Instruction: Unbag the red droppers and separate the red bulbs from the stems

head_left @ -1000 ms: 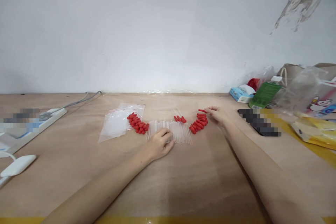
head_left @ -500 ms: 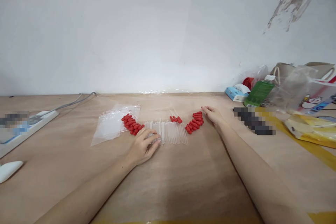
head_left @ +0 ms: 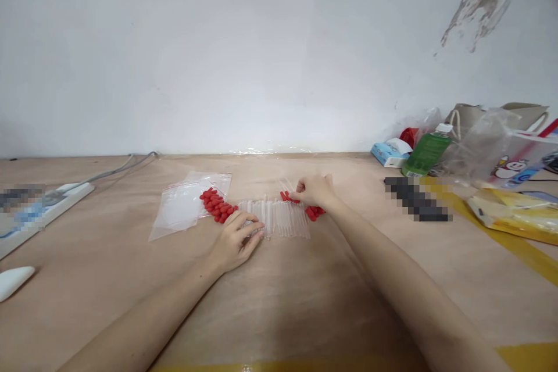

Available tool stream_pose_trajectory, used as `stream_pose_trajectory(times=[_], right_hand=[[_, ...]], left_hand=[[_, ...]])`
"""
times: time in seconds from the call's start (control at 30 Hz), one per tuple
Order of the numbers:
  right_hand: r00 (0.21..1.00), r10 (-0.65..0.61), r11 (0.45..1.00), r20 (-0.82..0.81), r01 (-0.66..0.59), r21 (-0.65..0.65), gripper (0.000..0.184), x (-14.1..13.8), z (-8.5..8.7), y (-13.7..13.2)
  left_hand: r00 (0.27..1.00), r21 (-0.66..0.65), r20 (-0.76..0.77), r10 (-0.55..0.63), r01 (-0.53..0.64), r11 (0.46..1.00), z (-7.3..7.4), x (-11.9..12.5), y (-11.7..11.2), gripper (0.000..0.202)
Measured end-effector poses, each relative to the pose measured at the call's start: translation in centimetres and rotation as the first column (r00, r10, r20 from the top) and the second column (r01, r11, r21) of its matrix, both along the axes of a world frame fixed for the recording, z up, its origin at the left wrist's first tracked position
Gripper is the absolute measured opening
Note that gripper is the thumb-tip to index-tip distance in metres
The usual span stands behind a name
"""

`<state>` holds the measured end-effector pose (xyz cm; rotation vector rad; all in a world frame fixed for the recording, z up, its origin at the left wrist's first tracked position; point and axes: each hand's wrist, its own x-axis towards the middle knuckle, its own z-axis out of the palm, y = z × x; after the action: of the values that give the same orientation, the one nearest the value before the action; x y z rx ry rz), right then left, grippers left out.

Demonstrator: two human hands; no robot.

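Note:
A row of thin clear tubes [head_left: 288, 220] lies side by side on the table. My left hand [head_left: 235, 242] rests over the row's left end, fingers loosely bent and apart. Against its fingertips sits a pile of red rubber bulbs [head_left: 213, 203]. My right hand [head_left: 317, 189] is behind the row's right half, thumb and fingertips pinched together; whatever is between them is hidden. Just left of those fingertips are a few red-bulbed droppers [head_left: 285, 196], their clear stems pointing toward the wall. More red bulbs [head_left: 313, 213] show below my right hand, which partly covers them.
Clear zip bags [head_left: 174, 209] lie at the left, partly under the bulbs. Farther left are a power strip [head_left: 65, 200] and a white object [head_left: 15, 282]. On the right stand a tissue pack [head_left: 389, 154], a green bottle [head_left: 427, 152] and a yellow package [head_left: 514, 215].
My right hand has moved left from beyond the right bulb pile to the red-bulbed droppers, and its fingers have closed into a pinch. My left hand stays on the tubes.

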<state>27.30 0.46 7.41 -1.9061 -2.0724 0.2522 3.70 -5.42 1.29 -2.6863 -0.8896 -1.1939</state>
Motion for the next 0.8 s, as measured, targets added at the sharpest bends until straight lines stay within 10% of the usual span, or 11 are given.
stream_pose_trajectory(times=[0.5, 0.7, 0.8], right_hand=[[0.986, -0.080, 0.989, -0.144, 0.060, -0.134, 0.006, 0.3, -0.2, 1.7], [0.940, -0.087, 0.995, -0.329, 0.096, 0.014, 0.028, 1.5, -0.7, 0.3], [0.911, 0.145, 0.941, -0.386, -0.006, 0.339, 0.028, 2.2, -2.0, -3.2]], left_hand=[[1.000, -0.031, -0.026, -0.015, 0.014, 0.999, -0.1, -0.2, -0.2, 0.015], [1.000, 0.018, -0.006, 0.030, -0.030, 0.999, -0.1, -0.3, -0.3, 0.025], [0.991, 0.114, 0.066, 0.115, -0.122, 0.986, 0.4, -0.1, -0.7, 0.040]])
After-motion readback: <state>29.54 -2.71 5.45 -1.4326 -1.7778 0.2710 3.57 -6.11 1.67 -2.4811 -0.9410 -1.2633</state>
